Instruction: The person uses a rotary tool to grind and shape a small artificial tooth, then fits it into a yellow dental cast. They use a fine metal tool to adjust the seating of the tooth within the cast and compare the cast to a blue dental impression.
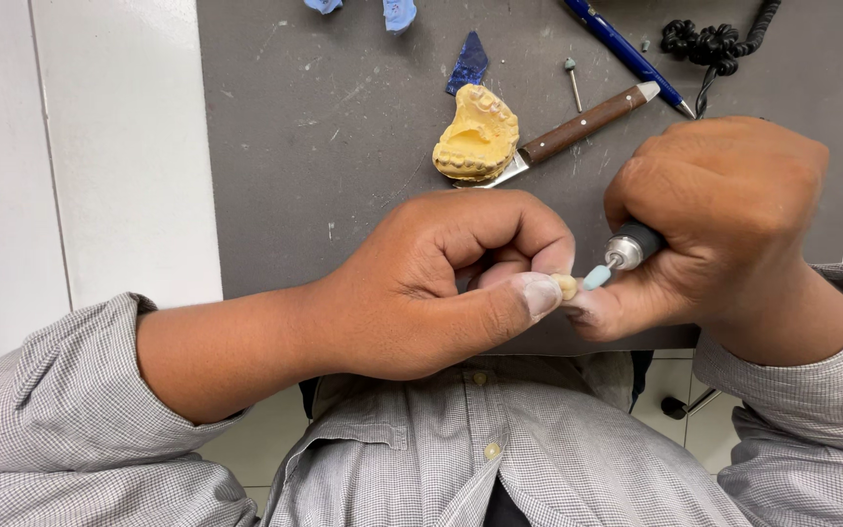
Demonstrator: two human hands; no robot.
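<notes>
The left hand (431, 288) pinches a small cream-coloured tooth piece (566, 285) between thumb and curled fingers, near the body at the mat's near edge. The right hand (724, 224) is closed around a rotary handpiece (631, 246), its pale blue tip (596, 277) touching the piece. Farther off on the grey mat (295, 146) lie a yellow dental cast (477, 137) resting against a wooden-handled knife (578, 129), a blue pen (626, 51), a small bur (573, 80), a blue scrap (468, 63) and a black coiled cord (714, 41).
</notes>
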